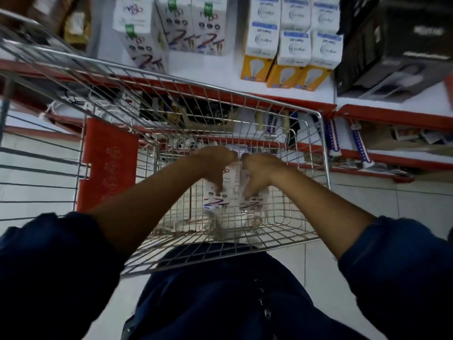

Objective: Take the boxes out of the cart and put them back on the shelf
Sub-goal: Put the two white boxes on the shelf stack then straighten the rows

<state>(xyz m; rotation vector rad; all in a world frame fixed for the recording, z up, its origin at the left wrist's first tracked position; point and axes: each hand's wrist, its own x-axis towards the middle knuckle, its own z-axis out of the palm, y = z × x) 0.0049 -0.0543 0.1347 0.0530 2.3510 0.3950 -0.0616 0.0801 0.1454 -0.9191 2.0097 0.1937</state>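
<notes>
Inside the cart (304, 133), each hand's grip, left hand (215, 165) and right hand (259, 170), closes on white boxes (230, 192).

Both hands down in cart (321, 133): left hand (215, 165) & right hand (259, 173) each gripping a white box (228, 190), (255, 200) near cart's far end; shelf (230, 77) beyond.

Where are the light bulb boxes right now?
The light bulb boxes stand on the white shelf at upper right, between the white cable-print boxes and a black box.
</notes>
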